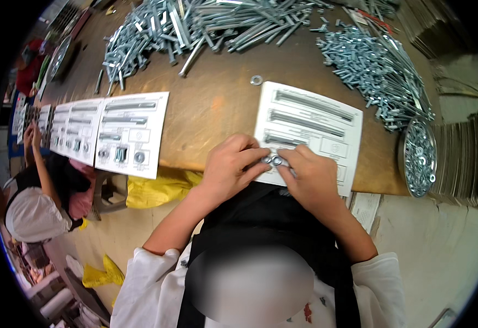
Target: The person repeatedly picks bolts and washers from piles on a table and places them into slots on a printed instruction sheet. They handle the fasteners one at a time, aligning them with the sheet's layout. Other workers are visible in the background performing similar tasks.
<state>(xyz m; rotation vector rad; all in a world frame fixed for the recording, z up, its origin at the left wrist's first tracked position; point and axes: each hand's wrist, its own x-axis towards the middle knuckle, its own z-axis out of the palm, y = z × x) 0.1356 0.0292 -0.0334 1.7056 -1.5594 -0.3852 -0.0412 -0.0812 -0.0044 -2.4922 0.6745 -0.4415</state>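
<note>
In front of me at the table's edge is a white card (311, 143) with rows of dark bolt shapes; I cannot tell whether these are printed or real. Over its near left part, my left hand (230, 165) pinches a small shiny metal ring (266, 159), like a nut or washer, between thumb and forefinger. My right hand (311, 177) is closed from the other side on a second such ring (276, 160), touching or nearly touching the first. The fingers partly cover both pieces. A single washer (256, 80) lies beyond the card's top left corner.
Long bolts (211, 24) are heaped across the far side. Shorter bolts (359, 65) pile up at far right, above a metal bowl (418, 156) of nuts and washers. Stacked cardboard (463, 158) stands beyond it. More cards (132, 131) line the left, near another person (36, 210).
</note>
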